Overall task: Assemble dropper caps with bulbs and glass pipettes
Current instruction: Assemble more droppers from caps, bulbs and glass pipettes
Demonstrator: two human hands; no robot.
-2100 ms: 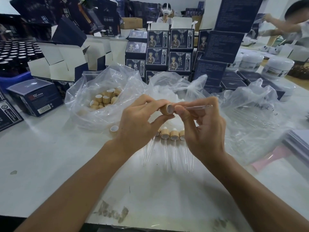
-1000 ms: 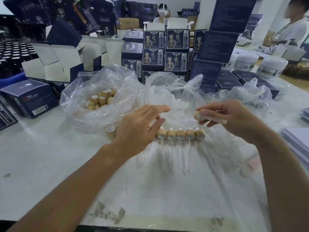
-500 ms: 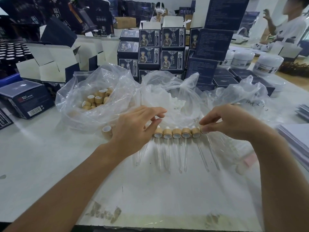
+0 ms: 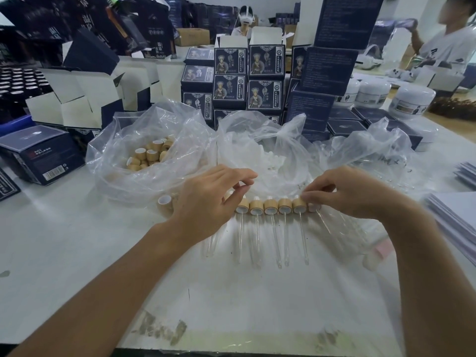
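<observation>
A row of several finished droppers (image 4: 270, 207) lies on the white table (image 4: 77, 253), bamboo-coloured caps side by side, glass pipettes pointing toward me. My right hand (image 4: 345, 191) pinches the rightmost dropper (image 4: 313, 207) at its cap, right at the end of the row. My left hand (image 4: 208, 199) hovers over the row's left end, fingers loosely bent, holding nothing; it hides the leftmost caps. One loose cap (image 4: 164, 200) lies just left of that hand.
Three clear plastic bags stand behind the row: bamboo caps (image 4: 152, 153) on the left, white rubber bulbs (image 4: 268, 158) in the middle, glass pipettes (image 4: 381, 161) on the right. Dark printed boxes (image 4: 247, 81) are stacked behind; white jars (image 4: 412, 99) far right. A stack of white sheets (image 4: 453, 215) lies at the right.
My right hand carried the newly assembled dropper down and set it at the right end of the row. My left hand let go of the cap and sank over the row's left end.
</observation>
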